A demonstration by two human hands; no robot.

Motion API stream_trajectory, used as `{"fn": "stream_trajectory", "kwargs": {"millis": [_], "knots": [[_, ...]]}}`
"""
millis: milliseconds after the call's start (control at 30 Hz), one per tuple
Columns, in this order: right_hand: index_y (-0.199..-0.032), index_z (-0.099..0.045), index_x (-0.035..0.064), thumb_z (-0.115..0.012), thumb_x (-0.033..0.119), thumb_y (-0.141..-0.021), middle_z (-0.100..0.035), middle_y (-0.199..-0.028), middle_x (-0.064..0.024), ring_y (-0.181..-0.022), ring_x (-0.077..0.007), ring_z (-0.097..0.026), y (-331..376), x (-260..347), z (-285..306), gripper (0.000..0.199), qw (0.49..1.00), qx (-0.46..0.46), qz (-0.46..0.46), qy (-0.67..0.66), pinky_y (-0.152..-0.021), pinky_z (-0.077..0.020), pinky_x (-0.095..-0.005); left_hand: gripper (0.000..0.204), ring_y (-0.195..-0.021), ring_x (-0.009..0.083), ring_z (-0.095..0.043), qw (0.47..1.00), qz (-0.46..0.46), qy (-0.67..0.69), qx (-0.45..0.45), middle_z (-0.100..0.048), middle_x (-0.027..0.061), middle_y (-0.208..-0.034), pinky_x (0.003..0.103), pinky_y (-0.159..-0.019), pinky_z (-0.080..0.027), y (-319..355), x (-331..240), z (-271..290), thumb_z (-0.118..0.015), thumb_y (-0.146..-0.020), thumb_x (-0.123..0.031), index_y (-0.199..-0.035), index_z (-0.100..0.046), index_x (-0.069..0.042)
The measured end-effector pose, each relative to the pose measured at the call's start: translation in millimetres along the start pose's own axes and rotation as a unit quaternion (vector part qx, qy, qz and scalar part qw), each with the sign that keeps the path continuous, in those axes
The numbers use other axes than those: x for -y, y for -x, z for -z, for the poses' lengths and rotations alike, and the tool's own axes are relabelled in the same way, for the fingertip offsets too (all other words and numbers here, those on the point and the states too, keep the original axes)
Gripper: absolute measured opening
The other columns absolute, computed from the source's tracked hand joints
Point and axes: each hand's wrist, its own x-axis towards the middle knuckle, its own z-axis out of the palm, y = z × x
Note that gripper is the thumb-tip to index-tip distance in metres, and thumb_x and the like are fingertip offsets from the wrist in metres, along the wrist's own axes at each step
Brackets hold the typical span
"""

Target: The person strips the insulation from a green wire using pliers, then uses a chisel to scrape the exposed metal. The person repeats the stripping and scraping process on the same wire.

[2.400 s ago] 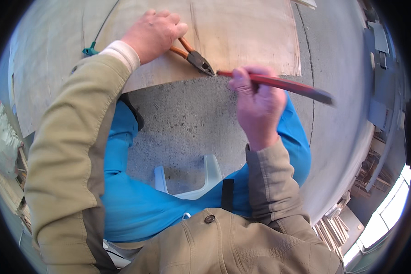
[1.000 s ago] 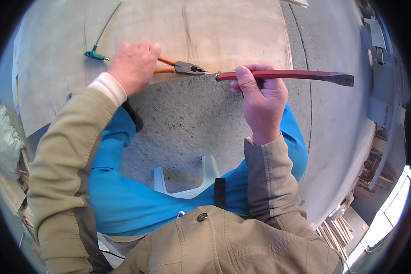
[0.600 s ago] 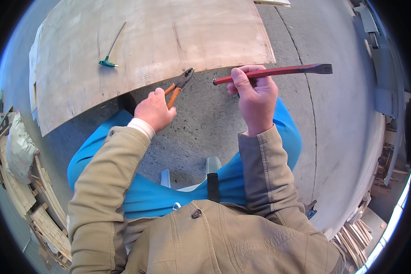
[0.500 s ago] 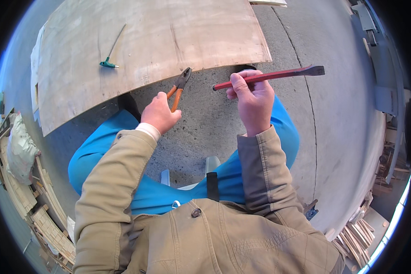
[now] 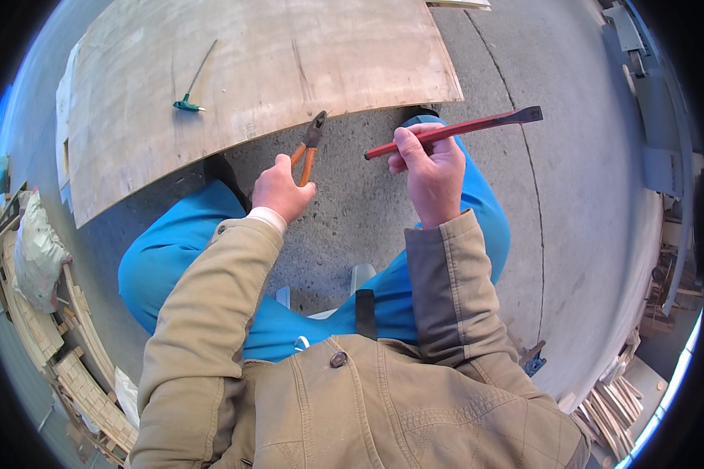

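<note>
My left hand (image 5: 281,190) is closed round the orange handles of a pair of pliers (image 5: 309,148), whose dark jaws point away from me beside the board's near edge. In my right hand (image 5: 432,173) is a red flat chisel (image 5: 465,130), pinched between thumb and fingers. Its broad dark blade points right, and its blunt end points left toward the pliers. The two tools are apart. On the plywood board (image 5: 289,66) a green-handled T-shaped hex key (image 5: 186,104) lies, its long shaft pointing away from me.
Concrete floor (image 5: 587,195) with a long crack lies to the right. At the far left are a white sack (image 5: 41,242) and stacked wood strips (image 5: 94,395). More wood strips (image 5: 608,410) lie at the lower right. My knees in blue trousers spread below the board.
My left hand has shifted slightly right with the pliers, bringing them a little more upright. The chisel in my right hand has moved slightly left.
</note>
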Motion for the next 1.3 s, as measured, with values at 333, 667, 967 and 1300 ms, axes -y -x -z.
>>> {"fn": "stream_trajectory", "kwargs": {"millis": [333, 667, 967, 1300], "knots": [[-0.099, -0.065, -0.0003, -0.073, 0.01, -0.1, -0.068, -0.082, -0.0066, -0.066, -0.012, -0.066, -3.5, -5.5, -4.1, 0.013, 1.0, 0.013, -0.028, -0.006, -0.059, -0.0561, -0.0264, 0.053, -0.103, 0.0427, -0.073, 1.0, -0.01, 0.002, 0.03, -0.075, 0.0253, -0.104, 0.05, -0.092, -0.058, -7.0, 12.6, 2.0, -0.086, -0.08, -0.031, -0.114, -0.058, -0.002], [-0.1, -0.065, -0.0005, -0.073, 0.011, -0.101, -0.068, -0.083, -0.0068, -0.066, -0.0124, -0.067, -11.1, -20.5, -16.3, 0.014, 0.999, 0.018, -0.049, 0.014, -0.06, -0.0562, -0.0264, 0.043, -0.106, 0.0426, -0.071, 0.994, -0.019, -0.045, 0.097, -0.072, 0.0248, -0.115, 0.049, -0.094, -0.057, -30.3, 22.9, 40.2, -0.072, -0.078, -0.02, -0.116, -0.061, -0.002], [-0.101, -0.065, -0.0007, -0.074, 0.012, -0.1, -0.069, -0.083, -0.0068, -0.066, -0.0117, -0.067, -15.8, -29.6, -25.3, 0.015, 0.997, 0.037, -0.058, 0.034, -0.059, -0.0559, -0.0256, 0.041, -0.11, 0.0424, -0.069, 0.991, -0.069, -0.096, 0.058, -0.071, 0.0254, -0.113, 0.048, -0.097, -0.056, -45.3, 28.9, 61.6, -0.072, -0.078, -0.014, -0.115, -0.062, 0.0], [-0.103, -0.066, 0.0001, -0.073, 0.014, -0.101, -0.069, -0.083, -0.0069, -0.067, -0.0135, -0.068, -15.7, -31.4, -19.8, 0.016, 0.996, 0.041, -0.063, 0.048, -0.062, -0.0577, -0.0273, 0.037, -0.111, 0.0432, -0.068, 0.983, -0.063, -0.096, 0.142, -0.072, 0.0265, -0.114, 0.048, -0.097, -0.055, -61.4, 26.6, 83.8, -0.072, -0.08, -0.015, -0.113, -0.066, 0.002]]}}
